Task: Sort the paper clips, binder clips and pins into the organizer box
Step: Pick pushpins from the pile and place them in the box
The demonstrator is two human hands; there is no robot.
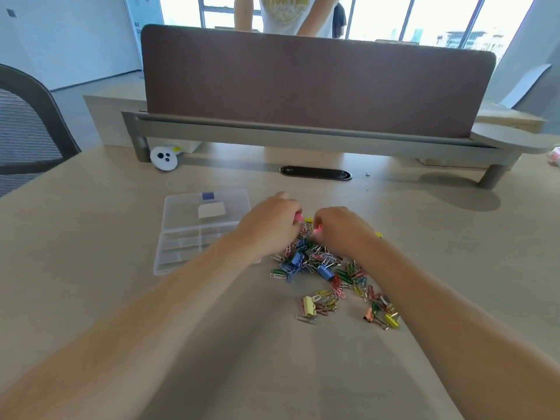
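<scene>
a loose heap of coloured paper clips and binder clips [321,268] lies at the centre of a pale desk [91,298], stragglers trailing toward 5 o'clock. at its 12 o'clock edge the left hand [269,222] curls its fingers around a pink clip [298,218]; the right hand [342,227] pinches something small and pink, too blurred to name. the clear organizer box [194,234], lid open, sits just beside the heap at 9 o'clock.
</scene>
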